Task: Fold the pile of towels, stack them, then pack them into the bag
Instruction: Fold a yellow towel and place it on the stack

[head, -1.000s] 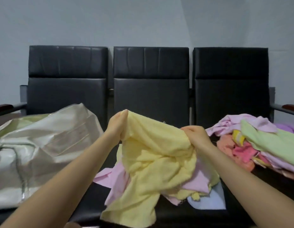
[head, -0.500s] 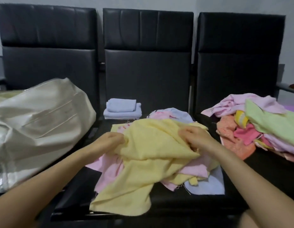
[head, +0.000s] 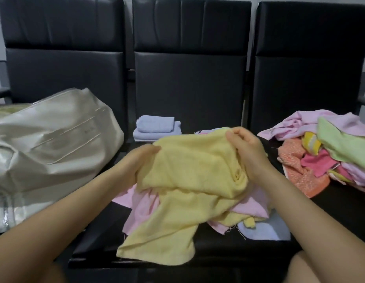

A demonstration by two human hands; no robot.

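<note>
Yellow towel (head: 189,180) pinched by both hands (head: 140,164) (head: 247,154).
Pink towels (head: 140,209) beneath may be dragged off the bench (head: 95,248) if it is lifted while bunched.

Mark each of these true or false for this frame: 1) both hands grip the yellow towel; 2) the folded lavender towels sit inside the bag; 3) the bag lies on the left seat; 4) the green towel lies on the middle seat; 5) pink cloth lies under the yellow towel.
1) True: the left hand and right hand both grip the yellow towel.
2) False: the folded lavender towels sit on the middle seat, beside the bag.
3) True.
4) False: the green towel tops the unfolded pile on the right seat.
5) True: pink cloth shows beneath it.
</note>
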